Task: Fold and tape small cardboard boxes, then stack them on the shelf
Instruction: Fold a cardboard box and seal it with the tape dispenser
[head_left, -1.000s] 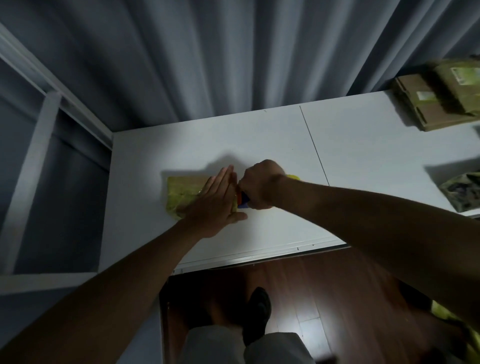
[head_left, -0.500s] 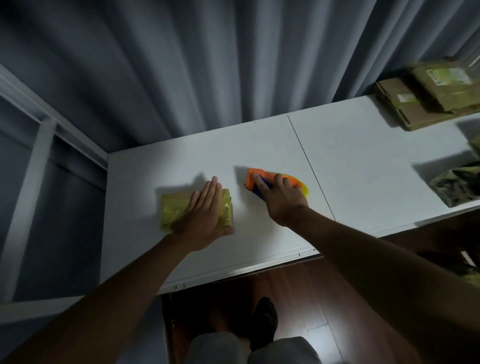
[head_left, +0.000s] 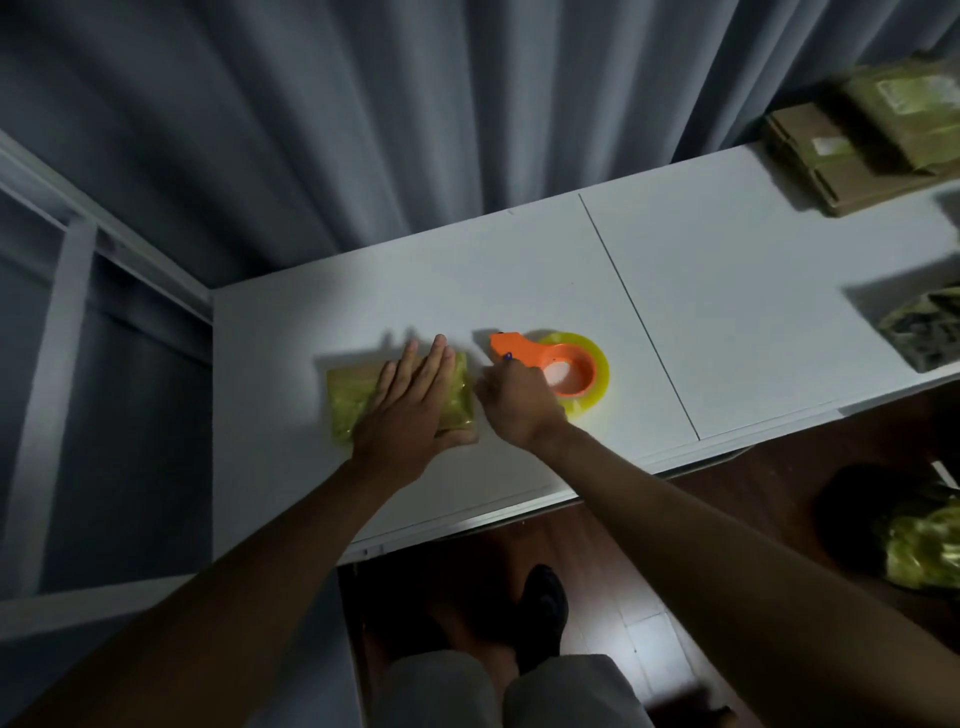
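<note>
A small cardboard box (head_left: 347, 400) wrapped in yellowish tape lies on the white table (head_left: 727, 312), left of centre. My left hand (head_left: 415, 405) rests flat on top of it with the fingers straight, covering its right half. An orange tape dispenser (head_left: 524, 353) with a yellow-tinted tape roll (head_left: 597, 384) lies flat on the table just right of the box. My right hand (head_left: 514, 400) is between the box and the dispenser, back facing up. Its loosely bent fingertips reach the dispenser's handle end without wrapping it.
Flat cardboard blanks (head_left: 852, 166) are piled at the table's far right corner. A crumpled patterned bundle (head_left: 930, 332) sits at the right edge. A white shelf frame (head_left: 62, 322) stands to the left. Grey curtains hang behind. Yellowish taped material (head_left: 924, 551) lies on the floor at right.
My right hand carried the tape dispenser off the box, set it down on the table to the right, and has slid back off it. My left hand stayed flat on the box.
</note>
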